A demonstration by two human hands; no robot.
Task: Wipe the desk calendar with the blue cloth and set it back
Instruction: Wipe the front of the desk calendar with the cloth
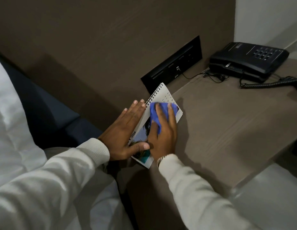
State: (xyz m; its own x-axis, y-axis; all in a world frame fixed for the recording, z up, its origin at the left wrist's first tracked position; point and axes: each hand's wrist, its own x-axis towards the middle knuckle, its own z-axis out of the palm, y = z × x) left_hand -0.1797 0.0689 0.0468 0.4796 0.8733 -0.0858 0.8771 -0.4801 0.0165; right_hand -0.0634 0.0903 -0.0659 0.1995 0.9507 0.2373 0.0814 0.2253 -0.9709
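Observation:
The spiral-bound desk calendar, white with a palm-tree photo and "2026" printed on it, is held at the near left corner of the brown table. My left hand grips it along its left edge, thumb across the photo and fingers flat behind it. My right hand presses the crumpled blue cloth onto the calendar's face. Much of the cloth and the page is hidden under my fingers.
A black desk telephone with its coiled cord sits at the table's far right. A black socket panel is set in the brown wall behind the calendar. White bedding and a dark headboard lie to the left.

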